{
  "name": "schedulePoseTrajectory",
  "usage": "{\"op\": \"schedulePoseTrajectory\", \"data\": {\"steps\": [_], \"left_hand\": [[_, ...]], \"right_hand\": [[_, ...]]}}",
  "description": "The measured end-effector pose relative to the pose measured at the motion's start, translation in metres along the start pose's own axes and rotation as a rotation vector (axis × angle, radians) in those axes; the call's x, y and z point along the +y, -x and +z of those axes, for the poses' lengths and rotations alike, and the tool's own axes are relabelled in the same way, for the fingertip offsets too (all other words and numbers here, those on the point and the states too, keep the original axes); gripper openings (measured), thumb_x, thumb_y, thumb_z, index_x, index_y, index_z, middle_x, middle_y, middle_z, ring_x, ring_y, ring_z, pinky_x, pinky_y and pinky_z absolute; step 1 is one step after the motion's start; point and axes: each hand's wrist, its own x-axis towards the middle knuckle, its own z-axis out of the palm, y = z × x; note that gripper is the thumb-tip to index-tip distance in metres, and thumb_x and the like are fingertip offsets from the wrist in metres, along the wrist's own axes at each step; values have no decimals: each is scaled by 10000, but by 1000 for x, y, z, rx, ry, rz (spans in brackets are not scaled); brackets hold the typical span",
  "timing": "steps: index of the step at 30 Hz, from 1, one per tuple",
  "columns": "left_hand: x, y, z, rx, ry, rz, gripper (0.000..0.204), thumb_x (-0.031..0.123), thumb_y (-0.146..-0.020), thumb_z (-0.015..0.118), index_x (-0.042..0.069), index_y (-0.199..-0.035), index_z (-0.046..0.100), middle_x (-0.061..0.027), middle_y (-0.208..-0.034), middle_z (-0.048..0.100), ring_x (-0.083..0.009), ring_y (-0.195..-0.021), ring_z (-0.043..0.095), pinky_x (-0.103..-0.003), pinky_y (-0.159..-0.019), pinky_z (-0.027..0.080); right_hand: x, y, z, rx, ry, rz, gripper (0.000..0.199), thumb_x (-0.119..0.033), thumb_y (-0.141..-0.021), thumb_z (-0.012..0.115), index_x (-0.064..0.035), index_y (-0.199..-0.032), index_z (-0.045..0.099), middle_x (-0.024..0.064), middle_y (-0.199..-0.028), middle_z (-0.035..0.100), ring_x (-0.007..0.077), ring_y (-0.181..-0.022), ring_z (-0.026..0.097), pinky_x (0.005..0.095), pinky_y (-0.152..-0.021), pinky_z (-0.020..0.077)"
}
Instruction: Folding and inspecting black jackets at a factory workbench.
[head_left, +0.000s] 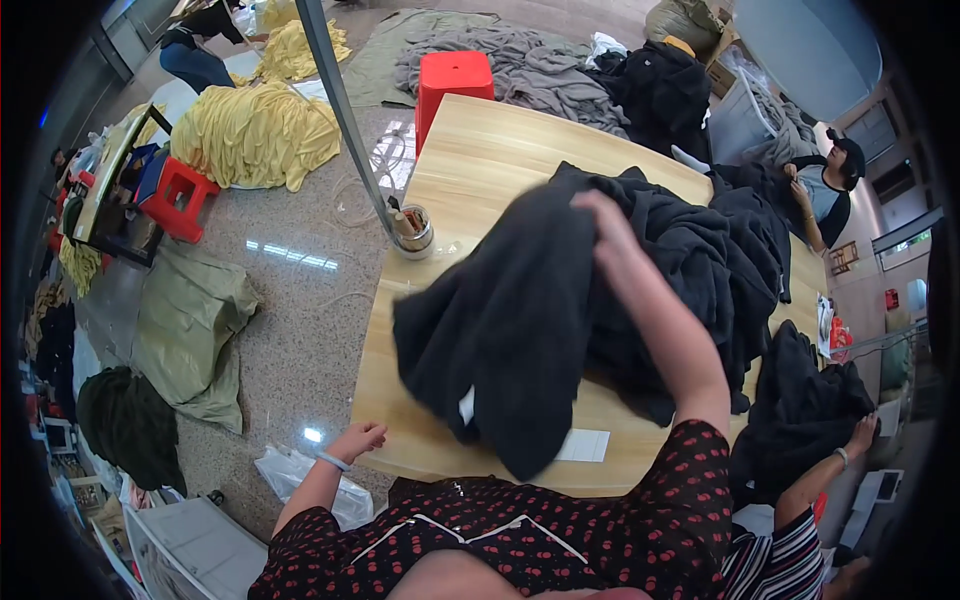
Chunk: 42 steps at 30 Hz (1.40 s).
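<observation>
From the head camera, the right hand [607, 222] is up over the table, fingers clamped on a black garment [510, 320] that hangs down from the grip in soft, matte, fleecy folds, a small white tag showing near its lower edge. The garment drapes over the near half of the pale wooden table [470, 160], its hem close to the near edge. The left hand [358, 439] hangs off the table's near-left corner, fingers loosely curled, holding nothing, a light band at the wrist. Behind the garment, a heaped pile of black clothes [730, 250] covers the table's right side. A white rectangular label [583, 445] lies flat on the wood just beside the hem. A small jar [413, 229] stands at the foot of a grey pole [345, 110]. Beyond, a red plastic stool [452, 80], yellow fabric heaps [255, 135] on the speckled floor, an olive sack [190, 320]. At right, another person's hand [862, 432] touches a dark bundle [800, 410].
</observation>
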Motion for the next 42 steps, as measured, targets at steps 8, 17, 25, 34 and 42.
{"op": "schedulePoseTrajectory", "data": {"steps": [8, 17, 25, 34, 42], "left_hand": [[16, -6, 30, 49, -83, 152, 312, 293, -802, 566, 2, -914, 574, -44, -798, 588, -113, -723, 542, -242, -659, 435], [80, -21, 56, -67, -307, 331, 278, 247, -794, 590, -12, -892, 572, -70, -789, 601, -132, -724, 555, -261, -668, 454], [122, -28, 83, -69, -469, 498, 265, 224, -799, 589, -13, -914, 561, -60, -773, 593, -113, -695, 546, -245, -644, 455], [137, -22, 90, -147, -382, 481, 257, 202, -804, 585, -19, -931, 557, -50, -780, 582, -94, -714, 531, -236, -651, 449], [193, -3, 117, -289, -362, 663, 256, 201, -832, 557, -19, -962, 541, -38, -815, 574, -86, -738, 520, -233, -675, 441]], "right_hand": [[-180, -67, -63, 291, 219, -709, 641, -310, -814, 579, -24, -1293, 264, 143, -1311, 303, 259, -1180, 324, 365, -956, 266], [-86, 13, -168, 679, 1420, -634, 322, -315, -784, 599, -11, -887, 625, 100, -744, 637, 169, -680, 603, 266, -651, 453], [33, -11, -130, 712, 1641, -448, 308, -256, -743, 586, -4, -896, 499, 221, -804, 596, 393, -776, 567, 436, -716, 451], [83, 88, -115, 466, 1318, -582, 196, -177, -760, 549, -20, -876, 563, 174, -697, 583, 304, -671, 583, 364, -614, 441], [47, 203, -51, 192, 600, -398, 211, -51, -792, 538, 34, -982, 567, -36, -789, 565, 38, -705, 483, 194, -631, 409]]}}
